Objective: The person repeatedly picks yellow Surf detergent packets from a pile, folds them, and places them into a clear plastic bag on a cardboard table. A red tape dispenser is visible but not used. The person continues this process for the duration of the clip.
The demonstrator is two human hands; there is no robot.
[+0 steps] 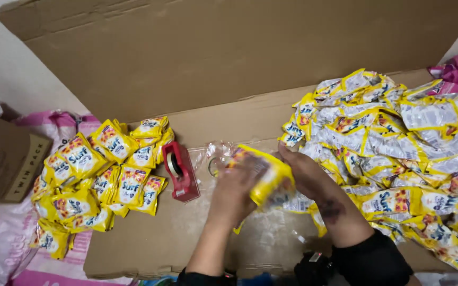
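On a flattened brown cardboard sheet, left hand and right hand together clasp a blurred bundle of yellow sachets, seemingly in clear plastic, between a red tape dispenser and a heap of loose yellow-and-silver sachets

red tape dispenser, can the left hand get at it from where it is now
Probably yes. The red tape dispenser stands on bare cardboard just left of the left hand, with nothing between them, but that hand is busy gripping a bundle of yellow sachets.

Both hands close together at centre, left hand fingers curled, right hand palm-down, forearms angled inward
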